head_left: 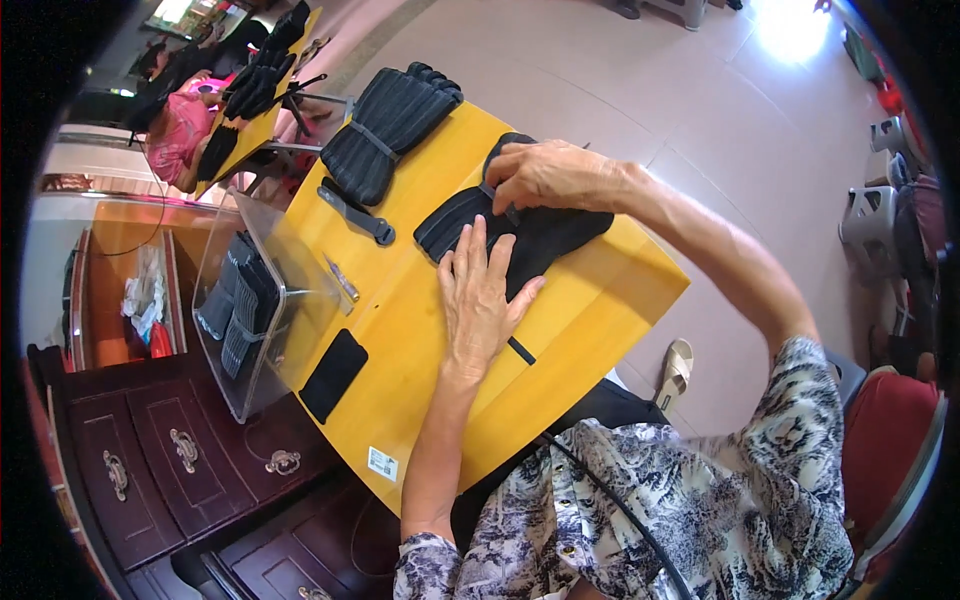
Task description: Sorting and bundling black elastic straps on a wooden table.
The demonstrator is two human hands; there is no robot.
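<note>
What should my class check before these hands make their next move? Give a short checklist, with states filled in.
1. Left hand steadying the front dark fabric bundle: ok, fingers spread on it.
2. Right hand grip closed: cannot tell, fingertips partly hidden.
3. Rear dark fabric bundle banded: ok, a band crosses its middle.
4. Slim pointed tool away from both hands: ok.
5. Yellow tabletop free of loose pieces: not ok, a dark strap lies there.

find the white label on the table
In the head view, the white label lies on the yellow table, near its lower-left edge, below the flat black rectangle, left of the left forearm.
</note>
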